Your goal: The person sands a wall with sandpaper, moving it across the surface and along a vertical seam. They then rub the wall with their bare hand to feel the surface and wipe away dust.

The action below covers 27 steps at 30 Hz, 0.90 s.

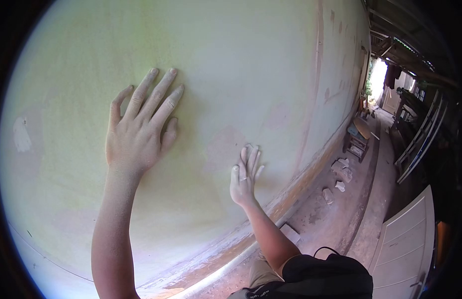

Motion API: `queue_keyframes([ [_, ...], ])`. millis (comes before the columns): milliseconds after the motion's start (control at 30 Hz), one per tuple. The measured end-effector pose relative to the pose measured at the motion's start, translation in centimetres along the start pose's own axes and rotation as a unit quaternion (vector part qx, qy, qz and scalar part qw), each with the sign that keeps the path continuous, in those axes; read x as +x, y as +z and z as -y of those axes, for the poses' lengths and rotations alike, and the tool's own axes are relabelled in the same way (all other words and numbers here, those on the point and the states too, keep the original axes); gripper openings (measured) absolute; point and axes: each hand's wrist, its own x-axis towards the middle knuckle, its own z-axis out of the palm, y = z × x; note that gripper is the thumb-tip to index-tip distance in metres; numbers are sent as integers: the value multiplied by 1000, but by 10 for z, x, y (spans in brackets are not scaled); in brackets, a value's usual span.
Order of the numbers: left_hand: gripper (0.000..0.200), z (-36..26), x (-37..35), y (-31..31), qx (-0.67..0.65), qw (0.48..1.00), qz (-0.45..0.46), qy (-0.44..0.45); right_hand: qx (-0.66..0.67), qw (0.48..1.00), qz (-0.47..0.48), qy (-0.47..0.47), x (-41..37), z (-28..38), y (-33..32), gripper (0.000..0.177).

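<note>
Painted wall (241,74) spans 7 to 1 o'clock. Left hand (138,129), 10 o'clock, spread open on it. Right hand (245,182), 5 o'clock: can't tell if gripping. Dust could cause slipping; floor debris (343,173), 3 o'clock, tripping.

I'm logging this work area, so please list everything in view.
wall: one, pale green, left and centre
patch: one, white, wall's far left
floor: one, greyish, right
stand: one, brownish, beside wall
scraps: several, whitish, on floor
rails: several, pale, far right
panel: one, white, lower right
cloth: one, dark, background
left hand: one, dusty, on wall
right hand: one, dusty, at wall, lower
sleeve: one, black, bottom
</note>
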Motion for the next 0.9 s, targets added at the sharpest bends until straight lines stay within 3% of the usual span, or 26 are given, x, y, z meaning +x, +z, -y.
queue_keyframes([
  [33,50,1,0,0,5,1000,-1,-3,-45,999,12,16,5,-3,-9,68],
  [200,50,1,1,-1,12,1000,6,7,57,992,-86,73,71,-5,-44,62],
  [267,55,2,-1,0,-1,1000,9,8,86,986,-140,-5,75,-3,-42,58],
  [300,54,2,-1,1,-1,1000,6,9,87,986,-139,-6,65,3,-36,58],
  [367,53,2,-2,2,-1,1000,3,9,116,976,-142,-114,28,17,-16,49],
  [467,52,2,-3,3,-1,1000,3,16,93,972,-128,-174,0,-6,-4,47],
  [567,51,3,-3,2,-3,1000,-3,14,77,975,-121,-170,10,-20,-4,46],
  [733,52,2,-1,0,-7,1000,-5,16,106,976,-140,-132,71,32,-44,43],
  [800,52,2,-1,-1,-10,1000,1,15,134,975,-136,-116,67,34,-44,43],
  [900,52,1,-2,1,-12,1000,1,13,122,969,-134,-167,36,15,-21,45],
])
